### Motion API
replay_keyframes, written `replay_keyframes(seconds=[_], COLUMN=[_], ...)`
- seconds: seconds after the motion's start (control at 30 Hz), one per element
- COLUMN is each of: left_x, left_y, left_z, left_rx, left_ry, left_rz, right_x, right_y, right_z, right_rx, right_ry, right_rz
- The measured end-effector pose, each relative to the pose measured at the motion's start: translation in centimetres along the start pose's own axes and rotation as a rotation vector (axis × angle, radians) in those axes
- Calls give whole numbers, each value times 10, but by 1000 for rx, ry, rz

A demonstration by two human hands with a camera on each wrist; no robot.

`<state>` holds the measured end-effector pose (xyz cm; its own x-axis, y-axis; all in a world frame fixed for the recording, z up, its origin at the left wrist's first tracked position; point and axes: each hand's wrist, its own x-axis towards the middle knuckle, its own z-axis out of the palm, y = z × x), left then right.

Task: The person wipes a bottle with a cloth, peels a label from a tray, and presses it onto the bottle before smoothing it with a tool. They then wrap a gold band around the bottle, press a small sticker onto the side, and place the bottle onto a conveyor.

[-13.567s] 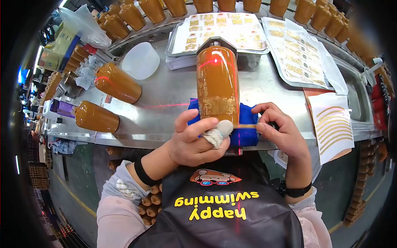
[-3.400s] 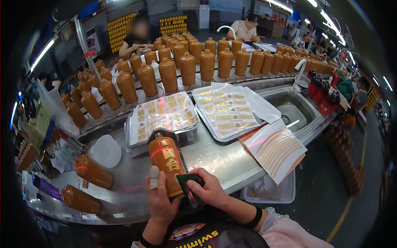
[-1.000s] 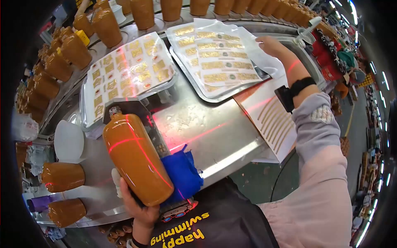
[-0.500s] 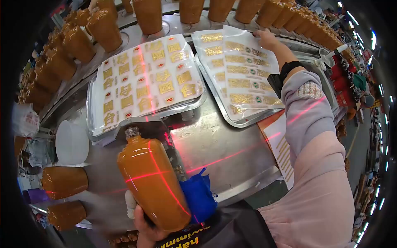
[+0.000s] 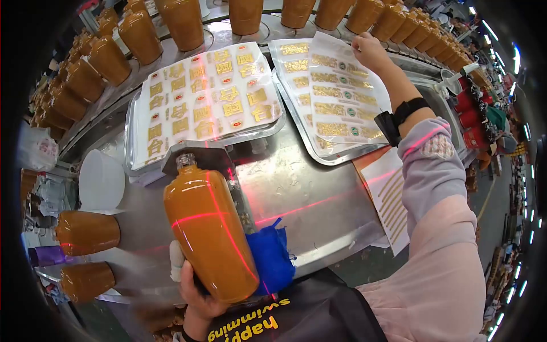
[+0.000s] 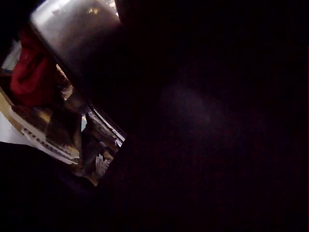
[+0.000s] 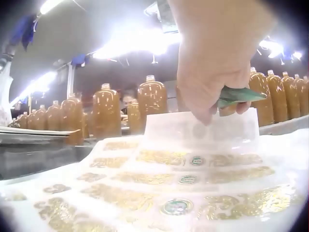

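Note:
My left hand (image 5: 196,293) holds the lower end of a glossy brown bottle (image 5: 211,233), with a white cover on one finger. The bottle lies tilted on a dark stand (image 5: 196,155), its neck pointing away and a plain side up. A blue cloth (image 5: 270,259) sits against its lower right. At the far edge of a gold-patterned decal sheet (image 5: 336,94), my right hand (image 5: 370,52) pinches the paper. In the right wrist view that sheet's edge is raised, and a green scraper (image 7: 239,95) sticks out between the fingers. The left wrist view is mostly dark.
Another tray bears a sheet of gold character decals (image 5: 202,108). Two brown bottles (image 5: 88,232) lie at the left near a white tub (image 5: 102,179). Rows of bottles (image 5: 245,16) stand behind. Paper with gold strips (image 5: 393,196) overhangs the right edge.
Earlier my right hand pressed the green scraper on the bottle's gold characters. The bottle has since turned to a plain side, and my right hand has reached to the decal sheet's far edge.

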<state>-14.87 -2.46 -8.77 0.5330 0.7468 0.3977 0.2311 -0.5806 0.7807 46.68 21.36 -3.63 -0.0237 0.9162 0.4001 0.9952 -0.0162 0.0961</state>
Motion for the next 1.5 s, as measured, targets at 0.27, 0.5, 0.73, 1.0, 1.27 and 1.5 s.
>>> replay_keyframes(seconds=[0.27, 0.5, 0.73, 1.0, 1.27, 1.5], left_x=[-1, 1, -3, -4, 3, 12], left_y=[-3, 2, 2, 0, 3, 11], left_z=[3, 9, 8, 5, 9, 14], left_rx=[-18, -58, 14, 49, 86, 104], left_ry=[50, 126, 154, 218, 244, 259], left_rz=[-14, -58, -92, -138, -125, -131], right_x=[-22, 43, 21, -173, -213, -208], right_y=[-29, -62, 51, 71, 47, 33], right_z=[-122, -81, -43, -123, -117, -112], right_rx=[234, 181, 98, -55, 177, 157], right_ry=[57, 29, -285, -828, -611, -603], right_rz=[-306, -67, -141, 179, 15, 63])
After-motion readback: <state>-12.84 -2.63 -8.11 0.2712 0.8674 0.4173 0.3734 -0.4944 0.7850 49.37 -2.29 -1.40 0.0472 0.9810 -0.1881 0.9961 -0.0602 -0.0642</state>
